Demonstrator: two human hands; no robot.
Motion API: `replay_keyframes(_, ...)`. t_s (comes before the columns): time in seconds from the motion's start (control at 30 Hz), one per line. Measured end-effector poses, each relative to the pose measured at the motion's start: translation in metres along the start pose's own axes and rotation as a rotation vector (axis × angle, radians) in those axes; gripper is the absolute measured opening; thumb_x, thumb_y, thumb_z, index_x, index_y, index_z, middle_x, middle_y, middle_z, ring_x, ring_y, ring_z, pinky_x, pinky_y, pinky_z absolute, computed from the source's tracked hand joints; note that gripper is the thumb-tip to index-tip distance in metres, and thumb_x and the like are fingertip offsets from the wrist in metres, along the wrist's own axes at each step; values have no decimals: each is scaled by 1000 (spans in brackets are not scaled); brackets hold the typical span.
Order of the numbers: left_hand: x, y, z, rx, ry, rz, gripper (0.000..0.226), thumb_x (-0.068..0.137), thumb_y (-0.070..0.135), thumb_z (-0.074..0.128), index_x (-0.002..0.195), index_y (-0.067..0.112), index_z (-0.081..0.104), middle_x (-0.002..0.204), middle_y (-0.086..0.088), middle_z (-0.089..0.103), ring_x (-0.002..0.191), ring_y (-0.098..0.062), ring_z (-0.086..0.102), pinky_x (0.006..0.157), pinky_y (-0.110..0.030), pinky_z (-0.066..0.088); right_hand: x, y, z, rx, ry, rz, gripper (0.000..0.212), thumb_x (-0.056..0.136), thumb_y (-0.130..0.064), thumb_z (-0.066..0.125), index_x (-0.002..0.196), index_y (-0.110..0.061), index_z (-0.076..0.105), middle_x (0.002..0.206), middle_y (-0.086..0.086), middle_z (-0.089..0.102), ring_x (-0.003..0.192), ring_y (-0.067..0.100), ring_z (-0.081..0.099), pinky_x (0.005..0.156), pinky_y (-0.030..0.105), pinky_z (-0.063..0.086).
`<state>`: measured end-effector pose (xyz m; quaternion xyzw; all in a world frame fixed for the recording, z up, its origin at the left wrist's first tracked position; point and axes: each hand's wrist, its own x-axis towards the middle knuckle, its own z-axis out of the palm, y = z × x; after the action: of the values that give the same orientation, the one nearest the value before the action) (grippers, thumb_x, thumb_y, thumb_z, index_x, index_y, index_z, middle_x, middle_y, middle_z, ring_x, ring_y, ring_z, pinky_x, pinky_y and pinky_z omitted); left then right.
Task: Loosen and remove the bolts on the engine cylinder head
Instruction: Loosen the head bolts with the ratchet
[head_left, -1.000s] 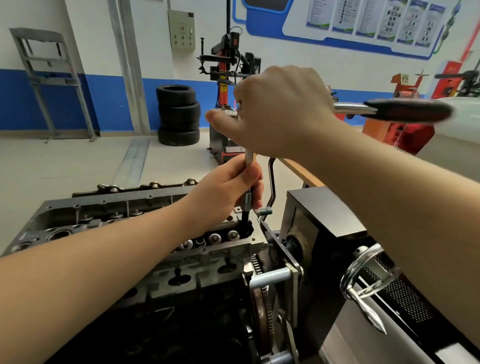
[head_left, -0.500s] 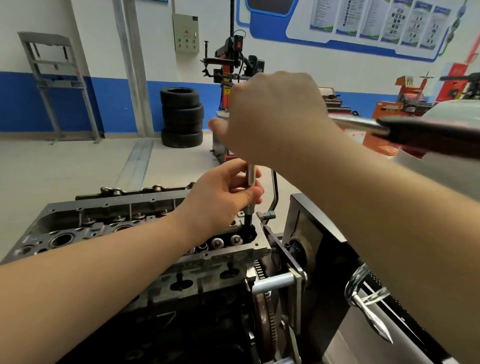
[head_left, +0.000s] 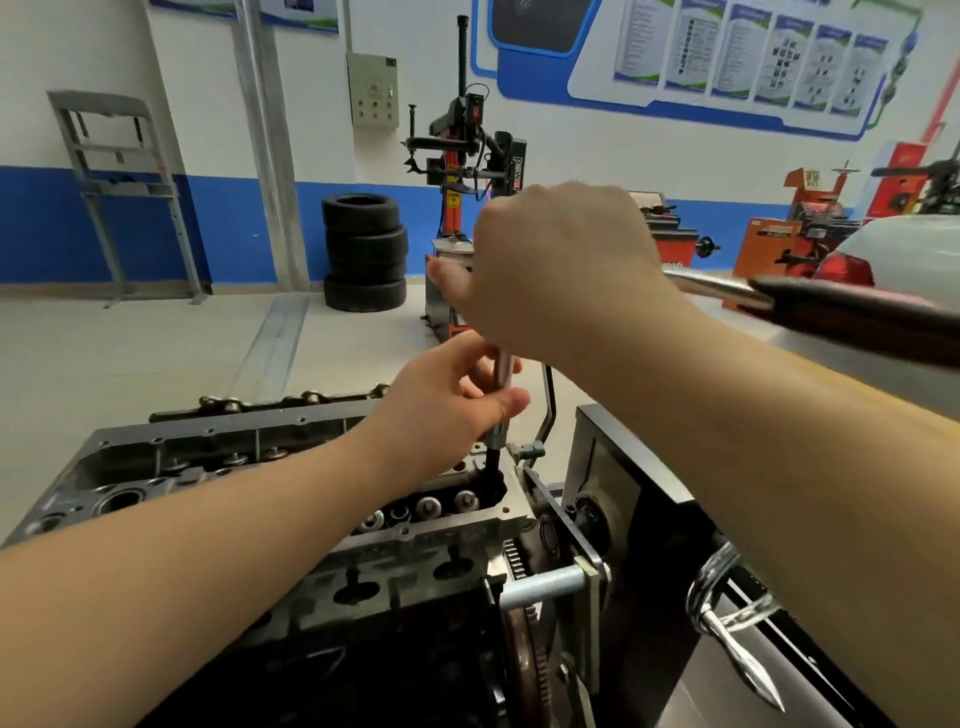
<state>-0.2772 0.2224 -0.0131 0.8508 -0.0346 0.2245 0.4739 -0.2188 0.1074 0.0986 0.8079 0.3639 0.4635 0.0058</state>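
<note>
We have the cylinder head (head_left: 291, 467) lying below and ahead of us on the engine stand (head_left: 613, 519), its long axis running from our near left toward its right end, where the work is. Our left hand (head_left: 447, 410) pinches the extension bar (head_left: 502, 374) between thumb and fingers, steadying it upright; the bar drops straight down through a dark socket (head_left: 492, 462) into a recess at the head's right end, where the bolt itself is hidden. Our right hand (head_left: 561, 270) is curled over the top of the bar at the ratchet's head, directly above the left hand and apart from it, and the ratchet handle (head_left: 852, 312) sticks out level to the right, over the stand's black box. So the turning axis is vertical and the lever sweeps flat. We judge the open room lies toward the far side and across the head to the left; near us our own right forearm crowds the handle's arc. A row of valve caps (head_left: 431, 506) sits just beside the recess along the head's near edge, well below the handle's sweep.
</note>
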Motion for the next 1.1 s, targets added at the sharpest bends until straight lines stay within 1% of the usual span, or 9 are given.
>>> replay_keyframes(0.1, -3, 2, -5, 29, -61, 27, 25, 99, 26, 74, 114, 41, 60, 103, 23, 73, 92, -2, 74, 76, -17, 61, -5, 13, 5, 499, 28, -118, 48, 103, -58, 47, 68, -26, 49, 55, -10, 43, 51, 13, 45, 54, 27, 30)
replay_keyframes(0.2, 0, 8, -8, -96, -146, -62, 27, 104, 17, 66, 124, 32, 55, 105, 10, 80, 99, -7, 77, 87, -27, 61, -1, 20, 9, 906, -140, -31, 40, 108, -41, 54, 73, -21, 57, 67, -2, 54, 67, 18, 53, 66, 36, 40)
replay_keyframes(0.3, 2, 10, -9, -181, -152, -75, 22, 103, 7, 66, 118, 22, 59, 99, -6, 80, 95, -23, 80, 90, -42, 65, 12, 11, 10, 484, -157, 24, 49, 107, -48, 46, 64, -24, 46, 65, -1, 49, 58, 18, 45, 58, 30, 32)
replay_keyframes(0.37, 0, 8, -8, -203, -122, -79, 20, 102, 6, 68, 117, 18, 62, 98, -7, 80, 92, -24, 80, 86, -41, 67, 16, 2, 4, 145, -167, 123, 49, 102, -54, 44, 65, -22, 38, 67, 0, 44, 56, 19, 37, 53, 29, 23)
replay_keyframes(0.47, -1, 2, -9, -115, -92, -15, 21, 100, 11, 72, 116, 20, 63, 96, -1, 80, 89, -19, 80, 83, -34, 66, 8, -6, 0, 5, 18, -52, 55, 98, -64, 39, 63, -20, 40, 58, -2, 40, 49, 19, 34, 51, 29, 23)
replay_keyframes(0.63, 3, 2, -10, -168, -165, -94, 26, 101, 20, 72, 119, 37, 64, 108, 8, 80, 100, -12, 78, 95, -38, 60, -4, 25, 11, 1081, -141, 1, 41, 109, -34, 54, 69, -25, 54, 63, -5, 48, 62, 12, 46, 66, 32, 38)
replay_keyframes(0.83, 3, 1, -10, -301, -166, -59, 21, 100, -2, 67, 117, 10, 63, 102, -7, 80, 95, -26, 79, 81, -26, 62, 14, 1, -2, 112, -179, 137, 48, 102, -58, 42, 74, -20, 47, 67, 1, 41, 58, 23, 40, 54, 31, 24)
replay_keyframes(0.93, 1, -1, -11, -222, -106, -21, 22, 97, 1, 72, 116, 10, 65, 99, -9, 78, 91, -24, 80, 80, -25, 63, 9, -8, -3, -12, -9, -50, 57, 99, -65, 41, 67, -18, 43, 60, 1, 41, 52, 23, 37, 51, 29, 22)
replay_keyframes(1.1, 4, 8, -11, -286, -190, -27, 32, 105, 5, 62, 132, 21, 59, 111, 0, 79, 105, -20, 77, 94, -33, 63, -6, 23, 13, 1085, -104, 32, 42, 108, -31, 56, 67, -22, 52, 62, -3, 46, 62, 15, 44, 66, 34, 38)
